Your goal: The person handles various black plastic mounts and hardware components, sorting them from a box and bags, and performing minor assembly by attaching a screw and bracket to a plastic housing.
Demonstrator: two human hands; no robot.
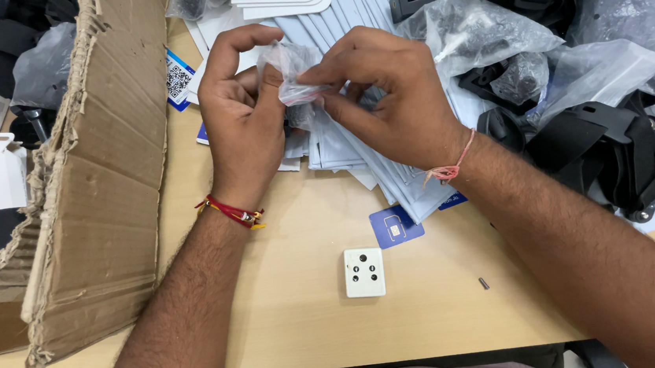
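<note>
Both of my hands are raised over a wooden table and meet on a small clear plastic bag. My left hand grips the bag's left side between thumb and fingers. My right hand pinches its right edge with the fingertips. What is inside the crumpled bag cannot be made out. Under the hands lies a spread of flat white and pale blue cards.
A torn cardboard box flap stands at the left. Black strap devices and clear plastic bags are piled at the right. A white socket block, a blue card and a small screw lie near me.
</note>
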